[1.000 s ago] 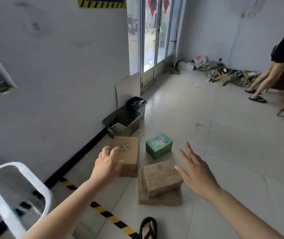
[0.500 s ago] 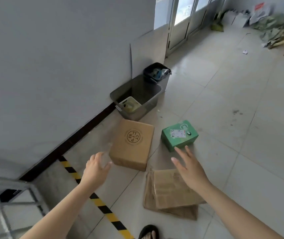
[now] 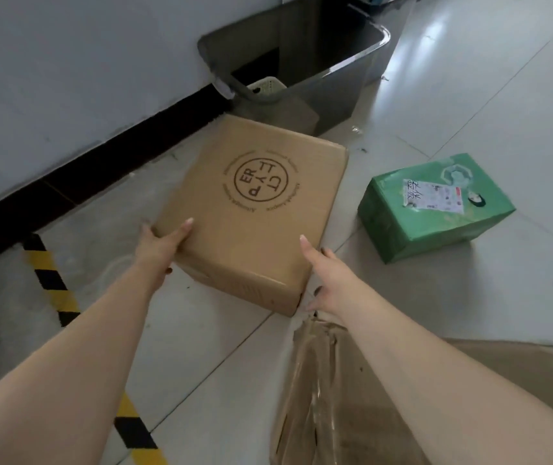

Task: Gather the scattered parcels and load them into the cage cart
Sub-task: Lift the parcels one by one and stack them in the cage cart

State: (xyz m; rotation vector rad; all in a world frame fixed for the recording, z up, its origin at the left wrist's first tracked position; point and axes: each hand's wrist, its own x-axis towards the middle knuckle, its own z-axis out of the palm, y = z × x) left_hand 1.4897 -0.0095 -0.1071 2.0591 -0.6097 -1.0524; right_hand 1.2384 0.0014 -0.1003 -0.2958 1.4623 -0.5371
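Head view, looking down at the floor [image 3: 469,95] beside a wall. The brown box [image 3: 251,209], printed with a round logo, lies flat on the tiles directly ahead of both hands. Its long axis runs away from the person toward the grey bin [image 3: 302,62] at the wall.

The left hand [image 3: 158,245] holds the near left corner, thumb laid on the top face and fingers wrapped down the side. The right hand [image 3: 327,280] holds the near right corner the same way, thumb on top and fingers curled over the right edge. Both hands therefore clasp the short near end, one at each corner, and neither is the closer. Whether the box has left the floor cannot be told.

Two more parcels wait. The green box [image 3: 436,206] sits just right of the brown one, apart from it. The taped parcel [image 3: 352,397] lies under the right forearm, close to the brown box's near right corner. A yellow-and-black stripe [image 3: 50,280] crosses the floor at left.

The cage cart is out of view. Because the grip is at one end only, the far end will probably sag on lifting. Sliding the hands further along the sides would likely balance the load.
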